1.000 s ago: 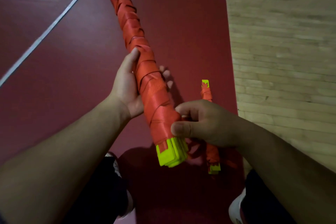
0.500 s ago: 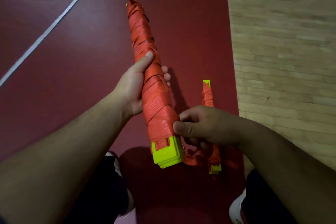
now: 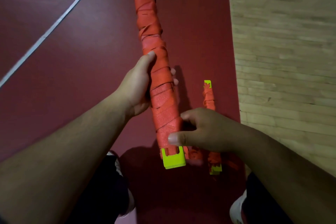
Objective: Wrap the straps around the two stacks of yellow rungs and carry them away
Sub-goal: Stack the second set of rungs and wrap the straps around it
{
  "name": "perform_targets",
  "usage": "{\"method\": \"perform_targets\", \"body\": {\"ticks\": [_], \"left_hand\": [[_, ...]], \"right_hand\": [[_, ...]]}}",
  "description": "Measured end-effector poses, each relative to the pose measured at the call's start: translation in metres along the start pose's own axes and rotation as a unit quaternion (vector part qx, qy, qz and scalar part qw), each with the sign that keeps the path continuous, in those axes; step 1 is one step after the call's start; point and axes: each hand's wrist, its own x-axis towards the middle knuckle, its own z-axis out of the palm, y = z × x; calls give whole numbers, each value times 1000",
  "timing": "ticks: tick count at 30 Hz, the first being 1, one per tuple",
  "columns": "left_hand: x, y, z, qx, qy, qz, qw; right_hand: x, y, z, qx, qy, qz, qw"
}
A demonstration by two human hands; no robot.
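Observation:
One stack of yellow rungs (image 3: 173, 160), wound along its length in orange strap (image 3: 151, 23), is held up in the air and points away from me. My left hand (image 3: 138, 89) grips it at the middle, fingers curled round the far side. My right hand (image 3: 201, 131) pinches the strap near the yellow near end, thumb on top. A second strapped stack (image 3: 209, 96) lies on the red floor to the right, partly hidden behind my right hand, with loose orange strap (image 3: 194, 154) beside its near end.
The red floor (image 3: 72, 78) carries white lines (image 3: 45, 34) at the left. Pale wooden flooring (image 3: 283, 51) begins at the right. My dark trousers and white shoes (image 3: 238, 209) are at the bottom of the view.
The held stack has swung from leaning left to nearly straight ahead and has come closer to the camera. My right thumb has slid onto the strap at its near end.

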Motion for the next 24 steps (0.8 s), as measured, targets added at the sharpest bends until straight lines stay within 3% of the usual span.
{"method": "perform_targets", "body": {"ticks": [5,13,17,20,24], "left_hand": [[-4,2,-2,-49,-106,-22,993],[-4,-1,4,-28,-83,-58,994],[-1,-3,0,-30,-81,-32,996],[1,-4,-4,-13,-71,-7,997],[-2,-5,-2,59,-50,50,996]], "right_hand": [[0,0,4,81,3,-47,996],[6,1,11,89,-7,-27,996],[7,5,5,33,-14,30,999],[8,4,2,42,7,21,999],[9,4,2,-34,45,-7,998]]}}
